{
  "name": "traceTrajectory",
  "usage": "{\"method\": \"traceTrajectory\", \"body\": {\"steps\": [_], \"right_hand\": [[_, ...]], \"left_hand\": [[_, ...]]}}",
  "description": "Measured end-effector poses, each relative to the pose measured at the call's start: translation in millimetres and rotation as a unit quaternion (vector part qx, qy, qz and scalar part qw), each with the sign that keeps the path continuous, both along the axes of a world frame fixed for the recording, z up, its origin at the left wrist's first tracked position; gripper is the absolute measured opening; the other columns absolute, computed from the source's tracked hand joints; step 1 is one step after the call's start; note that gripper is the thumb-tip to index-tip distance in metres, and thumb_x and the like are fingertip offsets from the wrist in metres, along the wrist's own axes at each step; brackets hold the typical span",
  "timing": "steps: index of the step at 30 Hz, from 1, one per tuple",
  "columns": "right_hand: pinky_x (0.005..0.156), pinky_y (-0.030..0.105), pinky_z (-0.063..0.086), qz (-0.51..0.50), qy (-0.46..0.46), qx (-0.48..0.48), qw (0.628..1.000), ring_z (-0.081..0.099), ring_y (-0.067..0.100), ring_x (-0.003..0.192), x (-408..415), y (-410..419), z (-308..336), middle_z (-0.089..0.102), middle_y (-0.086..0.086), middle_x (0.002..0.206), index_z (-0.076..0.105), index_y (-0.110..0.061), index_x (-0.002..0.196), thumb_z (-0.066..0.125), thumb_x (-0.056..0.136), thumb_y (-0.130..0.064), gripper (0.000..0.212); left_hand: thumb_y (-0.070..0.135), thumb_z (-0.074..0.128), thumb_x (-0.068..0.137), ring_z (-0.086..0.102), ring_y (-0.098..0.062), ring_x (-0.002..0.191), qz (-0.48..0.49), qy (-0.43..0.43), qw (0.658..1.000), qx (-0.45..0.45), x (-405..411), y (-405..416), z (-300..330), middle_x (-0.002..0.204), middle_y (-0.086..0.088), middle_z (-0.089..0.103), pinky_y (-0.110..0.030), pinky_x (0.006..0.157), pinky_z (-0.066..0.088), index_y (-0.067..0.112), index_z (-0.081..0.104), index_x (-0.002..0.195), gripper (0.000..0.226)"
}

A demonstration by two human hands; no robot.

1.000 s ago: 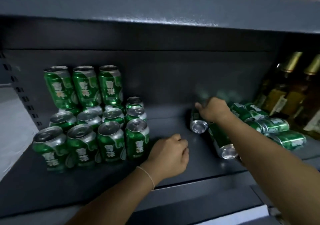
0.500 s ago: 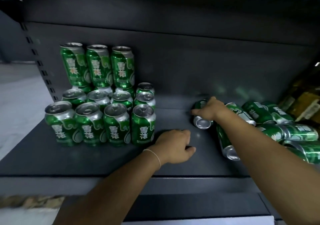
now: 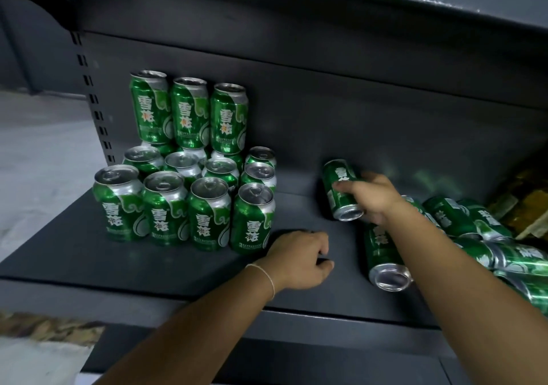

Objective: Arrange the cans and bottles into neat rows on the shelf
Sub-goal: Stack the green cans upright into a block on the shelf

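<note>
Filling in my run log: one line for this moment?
right hand: grips green can | left hand: fist on shelf, empty | stacked cans: upright

Glossy green metal cans (image 3: pixel 166 206) with bare silvery tops; matt dark painted metal shelf (image 3: pixel 89 254), faintly textured.

The short green aluminium can (image 3: pixel 341 189) gripped in the right hand (image 3: pixel 374 199) carries white characters and a pale silver-grey swirl, with a plain silver base. Left of that hand, the upright green cans (image 3: pixel 189 200) repeat the same white lettering, curling lighter-green pattern and silver tops. The dark grey metal shelf (image 3: pixel 154 266) under the left hand (image 3: pixel 299 258) is unpatterned. A thin white string bracelet (image 3: pixel 267 276) circles that wrist.
</note>
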State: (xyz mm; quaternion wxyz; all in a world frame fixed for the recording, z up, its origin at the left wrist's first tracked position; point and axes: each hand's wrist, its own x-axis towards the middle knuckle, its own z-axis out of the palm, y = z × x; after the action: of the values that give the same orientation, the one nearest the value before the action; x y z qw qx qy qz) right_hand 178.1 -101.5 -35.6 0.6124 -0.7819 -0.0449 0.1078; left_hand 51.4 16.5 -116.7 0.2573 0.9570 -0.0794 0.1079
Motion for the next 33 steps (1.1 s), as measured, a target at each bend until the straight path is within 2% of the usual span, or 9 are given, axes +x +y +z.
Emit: {"method": "traceTrajectory", "body": {"steps": [2, 4, 8, 13, 17, 20, 24, 28, 33], "right_hand": [[0.067, 0.049, 0.061, 0.017, 0.018, 0.069, 0.997, 0.071, 0.034, 0.085, -2.4, -0.9, 10.7, 0.069, 0.019, 0.105, 0.054, -0.001, 0.119, 0.078, 0.076, 0.002, 0.050], [0.071, 0.048, 0.061, 0.036, 0.001, 0.103, 0.994, 0.072, 0.034, 0.092, -1.4, 0.2, 18.2, 0.069, 0.020, 0.113, 0.052, 0.003, 0.127, 0.080, 0.072, 0.003, 0.062], [0.072, 0.040, 0.060, 0.071, -0.037, 0.129, 0.988, 0.073, 0.031, 0.095, -4.6, 8.0, 31.9, 0.072, 0.017, 0.109, 0.061, 0.001, 0.121, 0.081, 0.069, 0.003, 0.055], [0.076, 0.040, 0.060, 0.099, -0.103, 0.131, 0.981, 0.073, 0.029, 0.092, -10.1, 22.4, 45.9, 0.075, 0.014, 0.101, 0.069, -0.004, 0.104, 0.084, 0.066, 0.000, 0.041], [0.085, 0.045, 0.059, 0.115, -0.124, 0.131, 0.977, 0.071, 0.031, 0.099, -12.2, 37.9, 52.6, 0.073, 0.016, 0.107, 0.065, 0.000, 0.114, 0.093, 0.048, -0.017, 0.074], [0.083, 0.042, 0.060, 0.121, -0.121, 0.133, 0.976, 0.071, 0.031, 0.101, -13.5, 51.1, 58.0, 0.073, 0.016, 0.109, 0.063, -0.001, 0.118, 0.093, 0.052, -0.017, 0.074], [0.088, 0.054, 0.057, 0.112, -0.146, 0.129, 0.974, 0.071, 0.031, 0.098, -11.8, 73.4, 59.4, 0.073, 0.016, 0.105, 0.065, -0.001, 0.111, 0.098, 0.031, -0.044, 0.097], [0.083, 0.043, 0.057, 0.100, -0.157, 0.139, 0.973, 0.071, 0.022, 0.087, -17.3, 94.6, 62.9, 0.072, 0.007, 0.093, 0.063, -0.014, 0.093, 0.090, 0.061, -0.007, 0.043], [0.088, 0.047, 0.058, 0.106, -0.181, 0.105, 0.972, 0.072, 0.022, 0.092, -15.3, 116.5, 59.5, 0.074, 0.003, 0.098, 0.061, -0.023, 0.096, 0.091, 0.059, -0.012, 0.049]], "left_hand": [[0.039, 0.061, 0.089, 0.056, -0.015, 0.077, 0.001, 0.023, 0.999, -0.033, -0.1, 0.8, 4.0, 0.078, 0.011, 0.053, -0.024, 0.068, 0.041, 0.020, 0.059, 0.100, 0.023], [0.037, 0.061, 0.090, 0.055, -0.013, 0.071, 0.001, 0.046, 0.995, -0.083, 0.3, 3.0, 11.2, 0.077, 0.008, 0.059, -0.023, 0.068, 0.044, 0.018, 0.060, 0.100, 0.021], [0.036, 0.061, 0.091, 0.060, -0.013, 0.072, 0.011, 0.030, 0.993, -0.117, -1.9, 6.0, 30.5, 0.080, 0.004, 0.066, -0.026, 0.070, 0.051, 0.019, 0.059, 0.101, 0.020], [0.032, 0.060, 0.090, 0.059, -0.015, 0.076, 0.029, -0.069, 0.996, -0.057, -16.4, 16.0, 61.9, 0.087, 0.002, 0.064, -0.032, 0.072, 0.053, 0.015, 0.063, 0.098, 0.019], [0.026, 0.060, 0.088, 0.056, -0.015, 0.070, 0.022, -0.198, 0.980, -0.025, -32.0, 25.3, 89.5, 0.080, 0.000, 0.058, -0.036, 0.064, 0.052, 0.011, 0.065, 0.084, 0.016], [0.026, 0.061, 0.087, 0.057, -0.014, 0.068, 0.028, -0.247, 0.968, -0.024, -41.0, 33.4, 107.7, 0.080, -0.001, 0.060, -0.035, 0.061, 0.052, 0.010, 0.066, 0.083, 0.017], [0.032, 0.059, 0.088, 0.058, -0.021, 0.082, 0.076, -0.218, 0.972, 0.030, -44.4, 60.0, 118.1, 0.093, -0.005, 0.061, -0.037, 0.071, 0.052, 0.008, 0.066, 0.095, 0.026], [0.035, 0.054, 0.091, 0.057, -0.026, 0.093, 0.126, -0.152, 0.974, 0.114, -49.3, 87.6, 115.2, 0.100, -0.008, 0.059, -0.031, 0.074, 0.044, 0.009, 0.062, 0.100, 0.029], [0.047, 0.046, 0.094, 0.059, -0.028, 0.099, 0.131, -0.131, 0.969, 0.164, -54.8, 105.6, 102.2, 0.105, -0.011, 0.063, -0.037, 0.087, 0.047, 0.009, 0.061, 0.119, 0.048]]}}
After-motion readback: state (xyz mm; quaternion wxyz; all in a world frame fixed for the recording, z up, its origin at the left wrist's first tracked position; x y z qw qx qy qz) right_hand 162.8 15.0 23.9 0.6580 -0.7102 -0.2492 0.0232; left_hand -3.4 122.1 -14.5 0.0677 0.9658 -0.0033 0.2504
